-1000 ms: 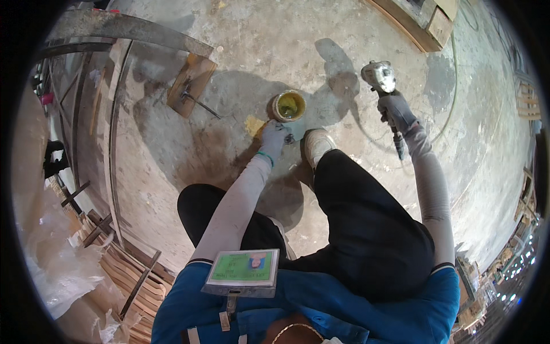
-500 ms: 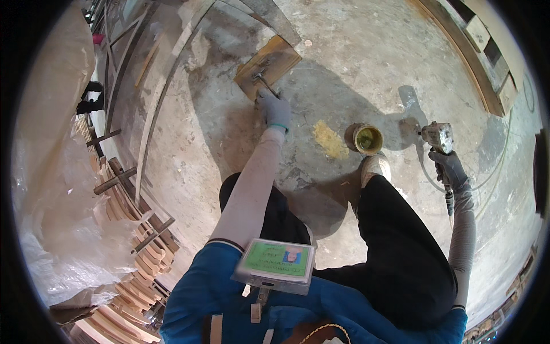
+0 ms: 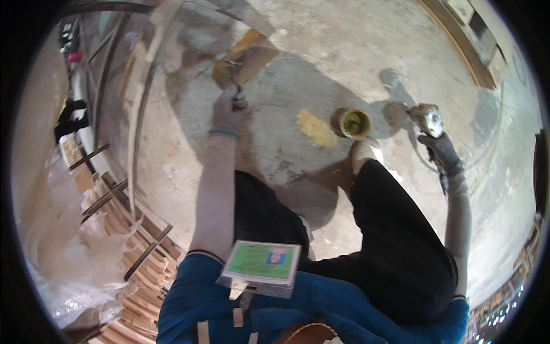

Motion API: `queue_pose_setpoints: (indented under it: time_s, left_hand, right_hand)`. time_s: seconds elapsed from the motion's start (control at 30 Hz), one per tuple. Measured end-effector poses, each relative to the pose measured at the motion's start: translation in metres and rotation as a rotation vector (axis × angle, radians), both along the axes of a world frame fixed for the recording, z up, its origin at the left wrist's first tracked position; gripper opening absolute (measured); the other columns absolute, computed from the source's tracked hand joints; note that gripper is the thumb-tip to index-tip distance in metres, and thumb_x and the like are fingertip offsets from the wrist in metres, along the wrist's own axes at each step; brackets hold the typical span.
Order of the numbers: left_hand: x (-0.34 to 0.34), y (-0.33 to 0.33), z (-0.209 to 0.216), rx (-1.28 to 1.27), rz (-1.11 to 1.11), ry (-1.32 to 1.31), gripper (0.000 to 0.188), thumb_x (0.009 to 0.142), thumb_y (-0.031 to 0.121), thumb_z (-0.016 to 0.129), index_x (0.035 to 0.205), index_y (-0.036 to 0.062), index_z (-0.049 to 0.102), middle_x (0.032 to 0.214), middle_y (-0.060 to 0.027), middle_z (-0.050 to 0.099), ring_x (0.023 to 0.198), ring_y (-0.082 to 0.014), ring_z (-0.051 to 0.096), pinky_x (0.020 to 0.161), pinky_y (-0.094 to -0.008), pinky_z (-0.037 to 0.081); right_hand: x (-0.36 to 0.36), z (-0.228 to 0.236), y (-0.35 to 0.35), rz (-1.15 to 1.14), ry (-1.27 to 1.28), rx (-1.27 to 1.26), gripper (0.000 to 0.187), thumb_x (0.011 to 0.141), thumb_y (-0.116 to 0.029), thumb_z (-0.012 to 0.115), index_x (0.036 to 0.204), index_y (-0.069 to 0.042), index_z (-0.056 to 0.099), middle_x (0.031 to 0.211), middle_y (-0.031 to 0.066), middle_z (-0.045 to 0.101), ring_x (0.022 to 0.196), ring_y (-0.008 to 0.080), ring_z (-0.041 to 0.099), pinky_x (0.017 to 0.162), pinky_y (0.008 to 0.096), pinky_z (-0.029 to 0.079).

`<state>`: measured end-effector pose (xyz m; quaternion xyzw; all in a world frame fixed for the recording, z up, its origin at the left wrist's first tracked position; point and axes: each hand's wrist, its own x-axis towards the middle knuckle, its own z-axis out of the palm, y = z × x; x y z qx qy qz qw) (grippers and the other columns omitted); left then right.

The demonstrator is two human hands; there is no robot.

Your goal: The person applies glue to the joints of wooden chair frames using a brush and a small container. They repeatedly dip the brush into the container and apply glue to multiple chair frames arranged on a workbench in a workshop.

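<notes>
My left hand, in a grey glove, is closed round the handle of a thin metal tool with a crosswise head; blur hides its exact kind. That head is over a brown flat board on the concrete floor; whether it touches cannot be told. My right hand, gloved in dark grey, grips a silvery pistol-grip air tool, held out to the right. Between the hands, near my shoe, stands an open round can with greenish-yellow stuff inside. Left of the can, a yellow powdery patch lies on the floor.
A pale hose loops from the air tool across the floor. At the left are a metal rack, stacked curved wooden pieces and crumpled plastic sheeting. A wooden pallet lies at the far right.
My left hand and its tool have moved left, with the tool now pointing more straight ahead. The view has shifted a little, and the right hand still grips the air tool.
</notes>
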<state>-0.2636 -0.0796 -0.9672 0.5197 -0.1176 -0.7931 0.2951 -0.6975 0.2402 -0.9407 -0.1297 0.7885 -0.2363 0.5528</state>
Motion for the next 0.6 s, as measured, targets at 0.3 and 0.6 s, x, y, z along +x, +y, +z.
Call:
queue_pose_setpoints:
  time_s: [0.3, 0.6]
  left_hand:
    - [-0.085, 0.124, 0.048, -0.904, -1.348, -0.526, 0.020, 0.088, 0.020, 0.053, 0.088, 0.0010, 0.060, 0.076, -0.0107, 0.059, 0.072, -0.0254, 0.058, 0.065, -0.0377, 0.045]
    - [-0.110, 0.133, -0.009, -1.212, -1.986, -0.652, 0.024, 0.086, 0.025, 0.051, 0.096, 0.0051, 0.060, 0.090, -0.0168, 0.059, 0.087, -0.0340, 0.057, 0.077, -0.0431, 0.044]
  right_hand:
    - [0.004, 0.006, 0.002, 0.032, 0.031, 0.038, 0.029, 0.071, -0.027, 0.074, 0.080, -0.004, 0.059, 0.057, -0.0012, 0.048, 0.046, 0.0087, 0.043, 0.040, 0.0251, 0.036]
    - [-0.001, -0.002, 0.007, 0.047, 0.029, 0.047, 0.035, 0.073, -0.024, 0.072, 0.097, -0.001, 0.061, 0.055, -0.0014, 0.047, 0.041, 0.0088, 0.043, 0.036, 0.0244, 0.037]
